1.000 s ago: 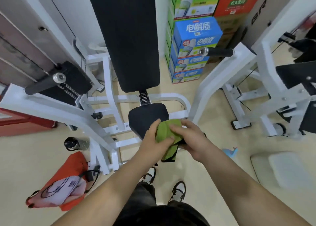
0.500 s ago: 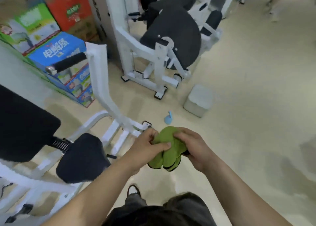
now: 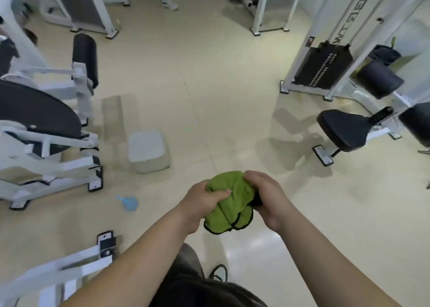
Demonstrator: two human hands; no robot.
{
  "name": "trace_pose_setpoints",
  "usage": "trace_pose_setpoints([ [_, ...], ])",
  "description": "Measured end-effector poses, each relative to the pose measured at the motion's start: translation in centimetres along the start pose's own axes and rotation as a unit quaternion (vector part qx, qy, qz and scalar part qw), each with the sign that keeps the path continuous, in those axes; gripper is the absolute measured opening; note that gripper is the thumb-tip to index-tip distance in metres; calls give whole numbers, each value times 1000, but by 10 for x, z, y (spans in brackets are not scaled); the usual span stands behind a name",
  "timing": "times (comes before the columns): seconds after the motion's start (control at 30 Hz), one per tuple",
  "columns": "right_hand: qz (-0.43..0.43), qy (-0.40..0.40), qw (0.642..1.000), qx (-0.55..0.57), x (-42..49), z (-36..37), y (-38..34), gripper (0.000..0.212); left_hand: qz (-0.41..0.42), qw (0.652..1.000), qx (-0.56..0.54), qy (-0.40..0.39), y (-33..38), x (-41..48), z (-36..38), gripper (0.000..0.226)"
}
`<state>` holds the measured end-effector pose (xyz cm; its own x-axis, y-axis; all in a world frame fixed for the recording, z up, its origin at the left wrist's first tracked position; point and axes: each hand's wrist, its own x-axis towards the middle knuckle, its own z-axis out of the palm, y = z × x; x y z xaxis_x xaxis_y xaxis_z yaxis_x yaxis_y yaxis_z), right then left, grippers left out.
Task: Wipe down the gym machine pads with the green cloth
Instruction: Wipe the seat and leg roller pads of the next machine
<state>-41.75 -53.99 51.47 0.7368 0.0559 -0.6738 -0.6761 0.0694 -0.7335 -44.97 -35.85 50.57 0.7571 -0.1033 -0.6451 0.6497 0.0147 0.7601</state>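
Both hands held the green cloth point(image 3: 229, 202) bunched up in front of the body, above bare floor point(image 3: 209, 97) and not touching any pad. The left hand point(image 3: 202, 199) had its fingers curled tight around the cloth's left side, thumb pressed across the top. The right hand point(image 3: 267, 197) gripped the right side with closed fingers, and something dark showed just under its palm; what it was could not be told. The cloth's black-trimmed edges hung down in folds below the hands.

Compared with half a second before, the view had swung well to the right. The black seat and back pad of the machine wiped earlier were gone from sight, as were the stacked drink cartons; only a white frame foot point(image 3: 105, 242) remained at the lower left. The grey block point(image 3: 147, 152) and the small blue object point(image 3: 129, 203) on the floor, which had been ahead of the hands, now lay to their left. The white machine with the large black disc-shaped pad point(image 3: 39, 113) had moved to the left edge. Newly in view on the right stood another white machine with a black seat pad point(image 3: 344, 130), a black roller pad point(image 3: 378, 78) above it, and a weight stack point(image 3: 324, 66). The grip on the cloth had scarcely changed.
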Motion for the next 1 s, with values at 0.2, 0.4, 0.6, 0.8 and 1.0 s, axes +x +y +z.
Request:
trace_pose_setpoints([
  [0.2,-84,217,970,-73,44,-87,-38,6,24,997,57,38,65,88,71,14],
  [0.4,-61,143,986,58,114,-124,-105,20,56,993,101,35,138,185,133,34],
  [0.6,-47,190,968,159,176,-194,-172,45,95,965,201,-142,220,274,206,15],
  [0.8,-51,242,933,261,205,-308,-218,38,167,848,397,-309,269,359,316,40],
  [1.0,-48,226,917,326,253,-429,-261,36,58,881,291,-369,305,438,437,26],
])
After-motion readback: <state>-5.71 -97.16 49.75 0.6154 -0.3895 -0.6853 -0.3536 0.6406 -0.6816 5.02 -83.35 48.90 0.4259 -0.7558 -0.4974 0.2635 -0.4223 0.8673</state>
